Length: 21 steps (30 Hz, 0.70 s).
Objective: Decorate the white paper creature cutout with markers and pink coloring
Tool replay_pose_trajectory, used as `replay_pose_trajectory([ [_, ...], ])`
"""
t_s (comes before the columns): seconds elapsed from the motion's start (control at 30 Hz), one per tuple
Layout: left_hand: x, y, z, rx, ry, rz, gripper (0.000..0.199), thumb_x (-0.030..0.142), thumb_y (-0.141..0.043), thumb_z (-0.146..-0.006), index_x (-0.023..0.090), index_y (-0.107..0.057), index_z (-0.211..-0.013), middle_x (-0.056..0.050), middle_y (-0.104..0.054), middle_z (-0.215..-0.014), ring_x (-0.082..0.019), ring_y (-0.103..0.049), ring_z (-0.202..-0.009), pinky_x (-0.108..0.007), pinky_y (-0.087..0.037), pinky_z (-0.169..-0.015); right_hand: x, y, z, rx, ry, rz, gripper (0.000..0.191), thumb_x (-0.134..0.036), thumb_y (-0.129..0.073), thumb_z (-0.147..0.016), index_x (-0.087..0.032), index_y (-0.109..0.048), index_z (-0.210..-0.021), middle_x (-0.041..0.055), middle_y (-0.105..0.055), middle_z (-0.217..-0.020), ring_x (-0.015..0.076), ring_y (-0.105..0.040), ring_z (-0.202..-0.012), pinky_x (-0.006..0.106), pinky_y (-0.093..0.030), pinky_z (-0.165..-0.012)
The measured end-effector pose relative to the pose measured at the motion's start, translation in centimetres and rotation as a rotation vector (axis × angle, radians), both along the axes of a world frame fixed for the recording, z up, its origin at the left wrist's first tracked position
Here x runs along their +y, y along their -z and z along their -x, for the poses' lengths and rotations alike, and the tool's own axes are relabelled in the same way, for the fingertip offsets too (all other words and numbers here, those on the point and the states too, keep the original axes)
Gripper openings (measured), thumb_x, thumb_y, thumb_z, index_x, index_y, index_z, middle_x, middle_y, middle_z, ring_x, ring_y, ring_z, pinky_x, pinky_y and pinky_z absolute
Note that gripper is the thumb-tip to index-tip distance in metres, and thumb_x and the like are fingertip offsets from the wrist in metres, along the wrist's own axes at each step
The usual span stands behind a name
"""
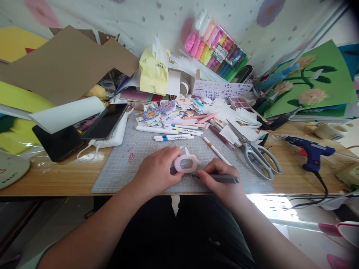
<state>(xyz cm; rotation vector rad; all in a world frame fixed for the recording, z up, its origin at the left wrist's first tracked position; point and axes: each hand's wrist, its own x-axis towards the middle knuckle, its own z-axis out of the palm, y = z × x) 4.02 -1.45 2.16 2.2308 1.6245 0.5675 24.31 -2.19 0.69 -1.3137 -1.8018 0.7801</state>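
Observation:
Between the thumb and fingers of my left hand (pixel 160 168) is a small pink paper piece with a grey centre (pixel 185 164), held over the grey cutting mat (pixel 117 164). My right hand (pixel 220 177) grips a dark grey marker pen (pixel 224 178). Its tip end points left, close to the lower edge of the pink piece; whether it touches I cannot tell. A white marker with an orange band (pixel 214 148) lies just beyond my right hand. Several white markers (pixel 174 138) rest farther up the mat.
Scissors (pixel 249 151) lie open-bladed on the mat's right side, and a blue glue gun (pixel 311 151) is farther right. Decorated paper cutouts (pixel 168 106) and scraps crowd the back. Phones (pixel 105 121) lie at left. A yellow tissue pack (pixel 153 71) stands behind.

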Motion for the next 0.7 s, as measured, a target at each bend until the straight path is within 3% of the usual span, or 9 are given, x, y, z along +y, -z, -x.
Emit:
replay_pose_trajectory([
  [0.7, -0.01, 0.08, 0.02, 0.006, -0.008, 0.009, 0.023, 0.026, -0.063, -0.071, 0.025, -0.052, -0.092, 0.003, -0.06, -0.088, -0.018, -0.056, -0.077, -0.029, -0.036, -0.063, 0.09, 0.04, 0.02, 0.023, 0.025, 0.037, 0.028, -0.033, -0.064, -0.077, -0.021, -0.049, -0.057, -0.0034, -0.05, -0.051, 0.0115, -0.043, -0.048, 0.023, -0.034, -0.045],
])
